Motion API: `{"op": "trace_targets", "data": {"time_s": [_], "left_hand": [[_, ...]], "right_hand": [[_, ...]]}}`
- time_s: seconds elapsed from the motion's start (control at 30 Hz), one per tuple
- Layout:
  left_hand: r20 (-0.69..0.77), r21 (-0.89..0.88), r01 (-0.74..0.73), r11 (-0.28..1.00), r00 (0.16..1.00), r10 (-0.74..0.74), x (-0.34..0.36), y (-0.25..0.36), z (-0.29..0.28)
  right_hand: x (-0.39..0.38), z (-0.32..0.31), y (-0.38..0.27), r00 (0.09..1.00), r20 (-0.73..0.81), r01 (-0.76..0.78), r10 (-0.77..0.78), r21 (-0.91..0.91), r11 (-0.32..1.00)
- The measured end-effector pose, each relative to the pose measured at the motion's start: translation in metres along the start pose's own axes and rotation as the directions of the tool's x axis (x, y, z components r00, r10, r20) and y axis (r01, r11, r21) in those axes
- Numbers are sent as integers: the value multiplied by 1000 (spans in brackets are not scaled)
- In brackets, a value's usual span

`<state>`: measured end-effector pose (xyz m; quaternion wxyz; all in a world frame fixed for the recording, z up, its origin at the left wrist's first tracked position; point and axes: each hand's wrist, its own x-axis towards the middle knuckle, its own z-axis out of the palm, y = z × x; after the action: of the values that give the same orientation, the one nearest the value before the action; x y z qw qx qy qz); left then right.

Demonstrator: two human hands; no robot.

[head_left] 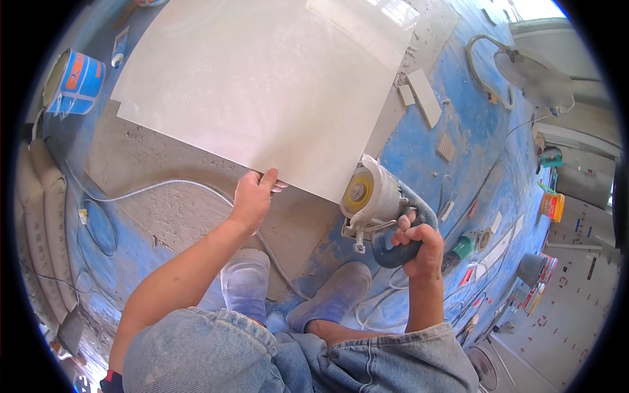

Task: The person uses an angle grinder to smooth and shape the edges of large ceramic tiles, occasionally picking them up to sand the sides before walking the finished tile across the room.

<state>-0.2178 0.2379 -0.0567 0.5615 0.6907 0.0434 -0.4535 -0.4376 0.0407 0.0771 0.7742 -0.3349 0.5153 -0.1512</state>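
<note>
A large, pale, glossy tile (262,85) spreads across the upper middle of the view, with a small notch at its left corner. My left hand (254,196) grips the tile's near edge, thumb on top and fingers at the underside. In my right hand (419,242) is a dusty circular saw (383,200), held by its dark rear handle. The saw's yellow-centred disc (359,190) faces left, right beside the tile's near right corner. Whether the blade touches the tile, I cannot tell.
Tile offcuts (424,98) lie on the blue floor to the right. A pale hose (177,182) runs across the board by my shoes (334,295). Blue bucket (78,82) and stacked sacks (46,216) stand left. A green angle grinder (458,252) rests at right.
</note>
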Motion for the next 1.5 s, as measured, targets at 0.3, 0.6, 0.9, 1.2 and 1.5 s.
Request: {"op": "trace_targets", "data": {"time_s": [0.3, 0.6, 0.9, 1.2, 1.5], "left_hand": [[-10, -1, 5, 1000, 1000, -5, -1, 1, 2], [-7, 34, 5, 999, 1000, -5, 5, -1, -5], [258, -231, 288, 929, 939, -227, -9, 2, -3], [559, -288, 551, 783, 761, -330, -16, -10, 48], [543, -344, 632, 694, 737, -402, 1, -14, 67]], "right_hand": [[-2, -6, 4, 1000, 31, 0, 0, 0, 1000], [-9, -5, 8, 1000, 15, 1, -1, 14, 1000], [16, -35, -44, 981, -127, 152, -148, 26, 988], [96, -90, -150, 955, -177, 257, -239, 85, 963], [195, -192, -234, 974, -174, 190, -144, 291, 938]]}}
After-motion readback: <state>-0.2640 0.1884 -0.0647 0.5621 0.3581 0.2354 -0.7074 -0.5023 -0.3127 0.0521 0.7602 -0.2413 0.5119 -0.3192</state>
